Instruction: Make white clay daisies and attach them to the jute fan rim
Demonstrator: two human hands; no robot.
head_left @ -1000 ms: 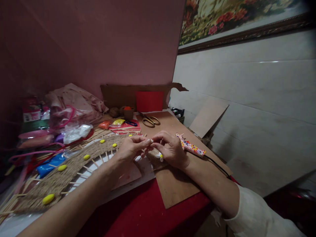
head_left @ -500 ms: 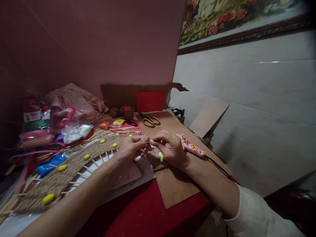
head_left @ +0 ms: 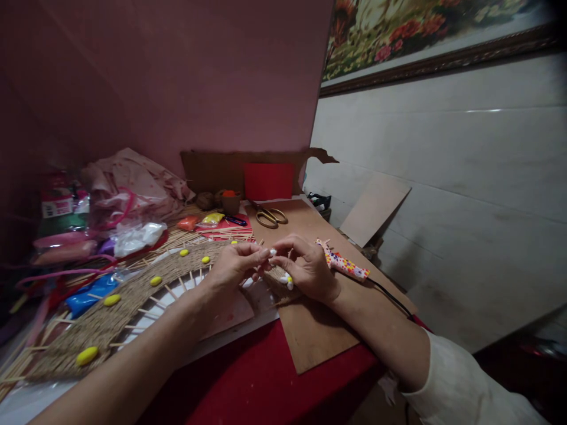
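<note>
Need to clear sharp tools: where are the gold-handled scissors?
In the head view, the scissors lie left of centre on the brown board, in front of the upright red card.

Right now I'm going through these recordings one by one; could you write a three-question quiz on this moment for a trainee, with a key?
1. Multiple choice: what shows where the fingertips of the left grip and the right grip come together?
A) an orange packet
B) a small white piece
C) a blue packet
2. True or false: the gold-handled scissors lie farther from the camera than both grips.
3. Fill in: the oval pieces on the twine-woven strip are ____ in colour.

Key: 1. B; 2. True; 3. yellow.
</note>
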